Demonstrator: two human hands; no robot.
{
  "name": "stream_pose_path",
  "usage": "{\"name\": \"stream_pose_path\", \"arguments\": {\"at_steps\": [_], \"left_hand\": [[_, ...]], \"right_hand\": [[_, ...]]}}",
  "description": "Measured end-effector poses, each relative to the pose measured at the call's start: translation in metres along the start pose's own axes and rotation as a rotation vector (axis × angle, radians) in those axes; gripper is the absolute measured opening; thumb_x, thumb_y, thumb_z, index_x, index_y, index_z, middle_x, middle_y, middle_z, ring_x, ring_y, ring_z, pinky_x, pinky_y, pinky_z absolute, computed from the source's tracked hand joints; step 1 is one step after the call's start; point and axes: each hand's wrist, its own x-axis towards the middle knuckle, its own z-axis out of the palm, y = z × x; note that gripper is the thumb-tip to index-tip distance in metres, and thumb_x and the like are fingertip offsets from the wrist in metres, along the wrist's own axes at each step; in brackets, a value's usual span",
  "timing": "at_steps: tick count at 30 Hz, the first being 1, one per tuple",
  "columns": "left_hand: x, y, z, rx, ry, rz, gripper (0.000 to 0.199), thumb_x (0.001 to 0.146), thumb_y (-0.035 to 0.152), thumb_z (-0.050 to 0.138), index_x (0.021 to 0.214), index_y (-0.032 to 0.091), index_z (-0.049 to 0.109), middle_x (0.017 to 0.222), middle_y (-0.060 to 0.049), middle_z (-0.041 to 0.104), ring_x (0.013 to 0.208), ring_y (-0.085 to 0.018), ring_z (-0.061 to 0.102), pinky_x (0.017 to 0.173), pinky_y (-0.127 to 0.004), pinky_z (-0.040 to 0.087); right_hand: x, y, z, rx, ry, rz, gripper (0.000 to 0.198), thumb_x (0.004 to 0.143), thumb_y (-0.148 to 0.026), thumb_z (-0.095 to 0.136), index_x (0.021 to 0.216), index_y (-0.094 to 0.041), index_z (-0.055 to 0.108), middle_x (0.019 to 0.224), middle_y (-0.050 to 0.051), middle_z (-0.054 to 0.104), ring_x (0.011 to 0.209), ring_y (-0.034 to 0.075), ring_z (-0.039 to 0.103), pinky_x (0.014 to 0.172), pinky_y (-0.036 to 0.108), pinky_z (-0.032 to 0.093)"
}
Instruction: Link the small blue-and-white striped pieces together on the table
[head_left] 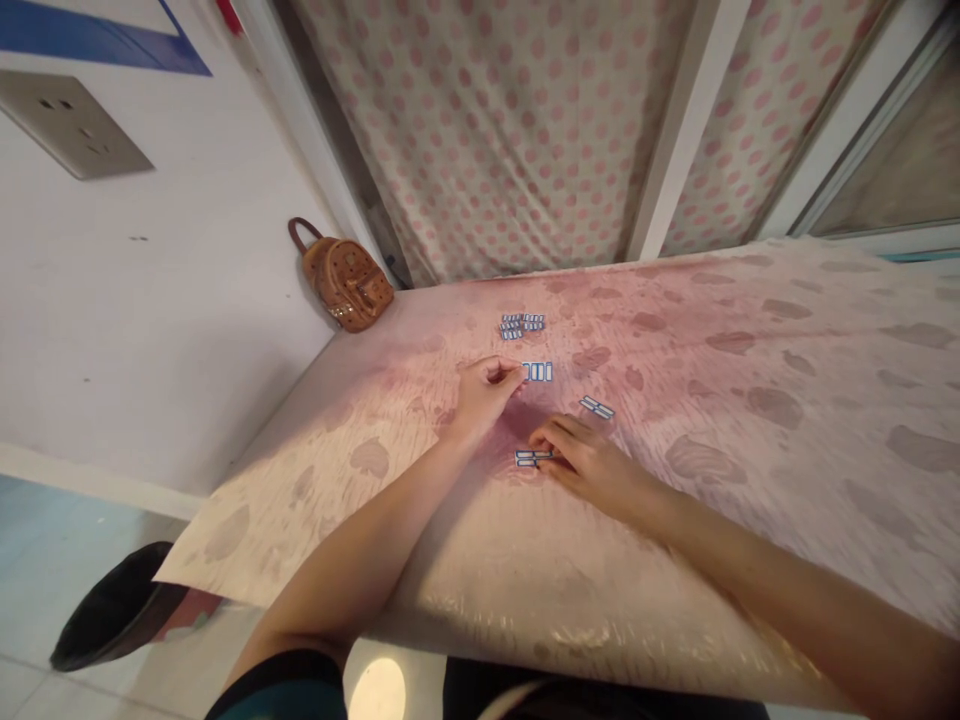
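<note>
Hands apart over table (832, 450). Left hand (484, 392) pinches a blue-edged card (538, 372); right hand (589, 458) grips second card (526, 459), closer to near edge. Third card (597, 407) lies beyond right hand; card cluster (512, 326) toward far edge, brown backpack (347, 284) at far-left corner.

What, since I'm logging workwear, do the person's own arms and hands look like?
The left hand and right hand are bare, with no gloves, watch or bracelet visible. The left arm has a short sleeve, black at the edge and dark teal above. The right arm shows no sleeve within the frame.
</note>
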Motion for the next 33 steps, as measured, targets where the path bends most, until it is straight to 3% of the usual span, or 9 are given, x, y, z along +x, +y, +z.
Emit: {"name": "stream_pose_path", "arguments": {"at_steps": [7,18,21,27,33], "left_hand": [[0.0,-0.002,0.001,0.042,-0.024,0.006,0.018,0.078,0.032,0.075,0.076,0.014,0.07,0.071,-0.003,0.067,0.065,-0.012,0.062,0.065,-0.024,0.05],[0.001,-0.005,-0.001,0.07,-0.034,0.003,0.018,0.079,0.032,0.074,0.077,0.014,0.07,0.072,-0.002,0.068,0.066,-0.013,0.063,0.064,-0.024,0.049],[0.0,-0.006,0.0,0.095,-0.044,0.027,0.017,0.079,0.03,0.074,0.076,0.014,0.072,0.072,-0.003,0.069,0.066,-0.013,0.063,0.064,-0.024,0.048],[-0.009,-0.003,0.008,0.078,-0.118,-0.012,0.017,0.081,0.03,0.074,0.079,0.014,0.073,0.072,-0.004,0.07,0.066,-0.013,0.062,0.063,-0.024,0.047],[-0.018,0.002,0.016,0.071,-0.156,-0.061,0.017,0.082,0.032,0.076,0.082,0.015,0.075,0.074,-0.005,0.072,0.067,-0.013,0.063,0.063,-0.023,0.046]], "right_hand": [[-0.001,-0.003,-0.003,-0.052,-0.016,0.068,0.018,0.089,-0.002,0.064,0.089,-0.018,0.056,0.097,0.005,0.057,0.097,0.024,0.056,0.085,0.038,0.046],[-0.001,-0.008,-0.002,-0.047,0.027,0.014,0.022,0.088,-0.001,0.054,0.086,-0.021,0.046,0.085,0.002,0.057,0.082,0.021,0.055,0.075,0.033,0.042],[-0.001,-0.007,-0.008,-0.001,0.15,0.026,0.016,0.093,-0.006,0.047,0.093,-0.021,0.05,0.088,0.003,0.061,0.082,0.021,0.059,0.074,0.033,0.043],[-0.002,0.004,-0.027,0.081,0.466,0.26,0.009,0.096,-0.021,0.049,0.102,-0.022,0.055,0.089,0.003,0.066,0.078,0.02,0.062,0.069,0.031,0.045],[-0.002,0.009,-0.033,0.079,0.551,0.355,0.008,0.094,-0.03,0.053,0.096,-0.023,0.055,0.084,0.003,0.066,0.075,0.021,0.061,0.067,0.032,0.044]]}}
